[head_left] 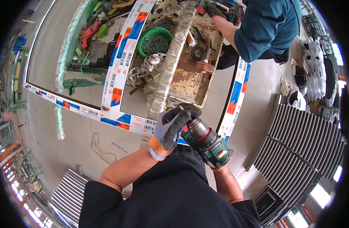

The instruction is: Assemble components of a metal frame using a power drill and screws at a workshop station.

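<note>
A green and black cordless drill (210, 146) is tilted up in front of my body, its chuck (198, 130) pointing away and to the left. My right hand (217, 167) is closed on it from below, mostly hidden behind the drill body. At the chuck's front, my left hand (170, 129), in a grey and black glove with an orange cuff, has its fingers pinched together. Between them shows the end of a small metal piece (181, 108), too small to name. Beneath both hands runs the near bar of a large frame (134, 123) wrapped in printed white, blue and orange film.
A workbench (189, 81) holds a green bowl of screws (154, 41), rags and tools. At the far right, a co-worker in a teal shirt (263, 30) holds another power tool (235, 15). Stacked dark profiles (296, 148) lie at right; a cable (100, 148) trails over the floor.
</note>
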Available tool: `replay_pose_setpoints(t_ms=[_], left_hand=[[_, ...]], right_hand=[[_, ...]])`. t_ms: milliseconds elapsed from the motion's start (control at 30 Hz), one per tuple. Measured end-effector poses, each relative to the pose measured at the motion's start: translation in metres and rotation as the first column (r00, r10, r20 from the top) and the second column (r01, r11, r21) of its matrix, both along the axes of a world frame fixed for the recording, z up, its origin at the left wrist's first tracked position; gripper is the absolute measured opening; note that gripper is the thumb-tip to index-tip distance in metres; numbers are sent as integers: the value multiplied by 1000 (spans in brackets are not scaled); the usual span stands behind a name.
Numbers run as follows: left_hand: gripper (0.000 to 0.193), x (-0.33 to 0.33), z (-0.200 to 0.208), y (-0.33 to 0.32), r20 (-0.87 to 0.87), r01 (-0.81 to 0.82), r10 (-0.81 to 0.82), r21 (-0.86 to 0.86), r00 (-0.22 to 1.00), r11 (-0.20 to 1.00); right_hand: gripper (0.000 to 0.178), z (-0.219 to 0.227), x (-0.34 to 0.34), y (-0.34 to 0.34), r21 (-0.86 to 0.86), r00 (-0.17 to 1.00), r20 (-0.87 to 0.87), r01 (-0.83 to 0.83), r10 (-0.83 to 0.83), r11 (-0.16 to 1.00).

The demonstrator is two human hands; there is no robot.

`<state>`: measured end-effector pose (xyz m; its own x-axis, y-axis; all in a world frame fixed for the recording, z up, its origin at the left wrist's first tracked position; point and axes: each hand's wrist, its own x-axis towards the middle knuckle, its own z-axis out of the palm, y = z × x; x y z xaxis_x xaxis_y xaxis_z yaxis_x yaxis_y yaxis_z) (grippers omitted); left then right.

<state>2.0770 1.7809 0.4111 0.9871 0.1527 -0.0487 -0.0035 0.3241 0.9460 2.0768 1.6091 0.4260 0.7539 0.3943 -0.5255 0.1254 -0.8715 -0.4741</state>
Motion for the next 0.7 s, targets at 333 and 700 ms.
replay_pose_setpoints(t_ms=[333, 700], left_hand=[[26, -9, 12, -20, -129, -130, 105, -203, 986, 970], [35, -10, 12, -17, -171, -129, 192, 323, 966, 937]], right_hand=[[33, -26, 1, 16, 606, 971, 159, 49, -181, 794], [27, -41, 4, 28, 632, 966, -25, 215, -257, 745]])
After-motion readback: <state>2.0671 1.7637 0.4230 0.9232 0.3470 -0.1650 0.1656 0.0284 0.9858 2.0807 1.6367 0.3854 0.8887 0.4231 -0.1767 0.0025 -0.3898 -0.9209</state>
